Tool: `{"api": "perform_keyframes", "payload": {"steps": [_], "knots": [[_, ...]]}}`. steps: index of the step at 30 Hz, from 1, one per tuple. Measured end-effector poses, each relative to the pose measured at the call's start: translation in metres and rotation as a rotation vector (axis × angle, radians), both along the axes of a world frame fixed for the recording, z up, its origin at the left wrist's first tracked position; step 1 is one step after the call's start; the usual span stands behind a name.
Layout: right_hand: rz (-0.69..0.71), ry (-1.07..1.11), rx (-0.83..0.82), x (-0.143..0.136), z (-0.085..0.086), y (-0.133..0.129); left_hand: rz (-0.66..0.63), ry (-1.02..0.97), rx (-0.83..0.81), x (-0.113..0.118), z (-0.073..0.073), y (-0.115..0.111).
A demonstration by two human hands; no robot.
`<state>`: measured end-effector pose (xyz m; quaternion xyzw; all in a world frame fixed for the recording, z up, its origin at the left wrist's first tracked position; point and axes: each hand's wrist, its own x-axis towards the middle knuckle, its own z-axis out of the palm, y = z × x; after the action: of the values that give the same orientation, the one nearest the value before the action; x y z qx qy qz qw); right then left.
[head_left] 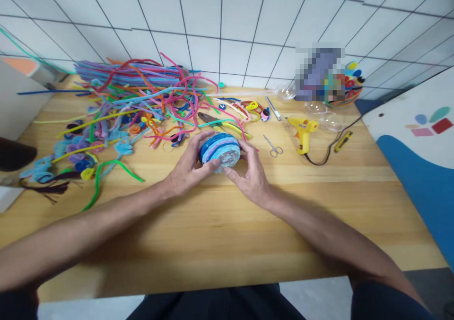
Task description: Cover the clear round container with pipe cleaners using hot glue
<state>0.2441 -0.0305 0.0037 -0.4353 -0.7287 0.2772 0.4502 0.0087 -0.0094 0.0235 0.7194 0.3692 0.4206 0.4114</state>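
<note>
Between my two hands is a ball wrapped in blue, light blue and lilac pipe cleaners [222, 146]; a clear, greyish patch of it stays uncovered on the side toward me. My left hand [195, 161] grips its left side, the thumb lying over the front. On the right side my right hand [251, 173] curls round it, thumb low at the front edge. Just behind the ball lie pliers [207, 119] with dark jaws. Small scissors [273, 147] rest to the right of my right hand.
Loose pipe cleaners [142, 76] pile up at the back left. A yellow glue gun [303, 132] stands at the right, its black cord trailing past a yellow cutter [343, 142]. Clear plastic balls [331, 120] sit behind it. A tiled wall [234, 17] closes the back.
</note>
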Motion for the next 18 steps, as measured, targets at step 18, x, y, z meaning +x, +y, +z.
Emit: {"api": "perform_keyframes", "payload": {"steps": [18], "knots": [[-0.034, -0.126, 0.026, 0.002, 0.004, -0.002, -0.032, -0.087, 0.085, -0.006, -0.015, 0.003]]}}
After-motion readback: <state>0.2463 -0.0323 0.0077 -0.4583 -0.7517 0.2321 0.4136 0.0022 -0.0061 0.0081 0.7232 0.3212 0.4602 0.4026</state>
